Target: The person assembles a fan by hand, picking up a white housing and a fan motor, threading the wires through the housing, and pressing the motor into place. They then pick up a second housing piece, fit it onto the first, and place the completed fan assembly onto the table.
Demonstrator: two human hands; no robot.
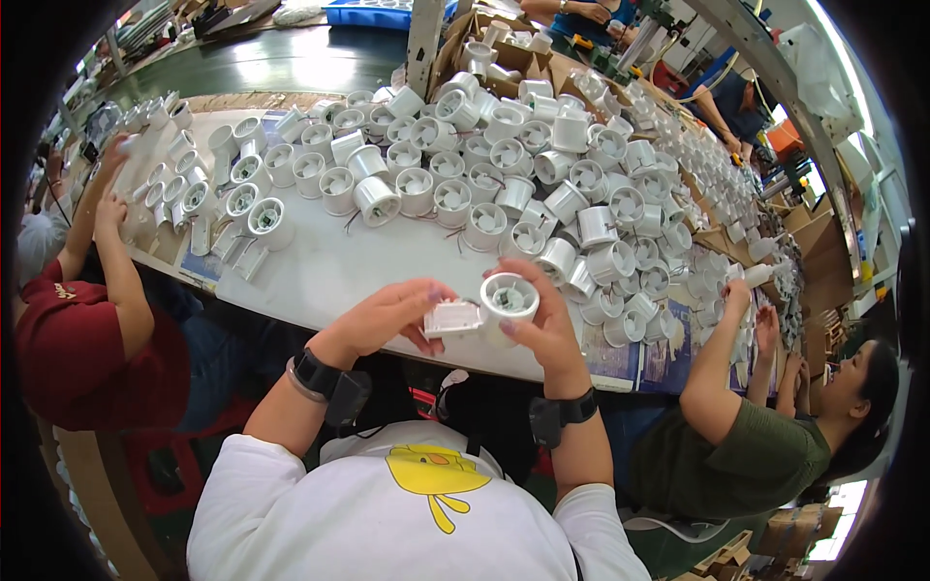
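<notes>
Just above the table's near edge I hold a white round fan housing with a fan and a small green part inside its open top. My right hand wraps around its right side, the thumb on the front. From its left side runs a white rectangular box-like part, touching the housing; whether the two are joined I cannot tell. My left hand grips that part's left end, with fingers above and below. Beyond my hands, many similar white fan housings lie in a loose heap, some with thin wires.
To the left, finished-looking housings with rectangular parts stand in rows on the white tabletop. A person in a dark red shirt works at left, another in a green shirt at right. A cardboard box and metal post stand behind the heap.
</notes>
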